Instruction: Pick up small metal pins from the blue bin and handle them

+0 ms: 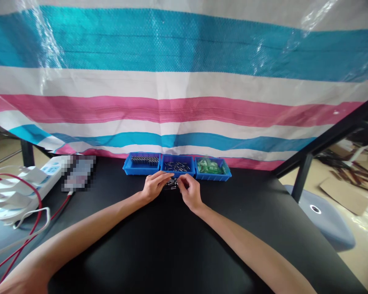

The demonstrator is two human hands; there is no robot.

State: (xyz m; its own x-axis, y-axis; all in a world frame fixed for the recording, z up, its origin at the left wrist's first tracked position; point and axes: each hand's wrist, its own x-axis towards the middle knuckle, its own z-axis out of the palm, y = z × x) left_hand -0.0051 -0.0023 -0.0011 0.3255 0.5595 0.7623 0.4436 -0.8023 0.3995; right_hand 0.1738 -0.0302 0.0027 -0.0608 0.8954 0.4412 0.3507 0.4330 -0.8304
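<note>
Small metal parts, like pins or screws, lie in a cluster on the black table between my hands, just in front of the middle blue bin. My left hand is at the left side of this cluster, its fingers stretched out to the right over the parts. From the other side my right hand reaches in, thumb and index finger pinched together at the cluster's edge. Whatever sits in that pinch is too small to make out. The middle bin holds loose thin metal pins or screws.
The left blue bin holds rows of metal cylinders, the right one green packets. At the left are a power strip, a blurred phone and red and white cables. A striped sheet hangs behind; a grey stool stands at right.
</note>
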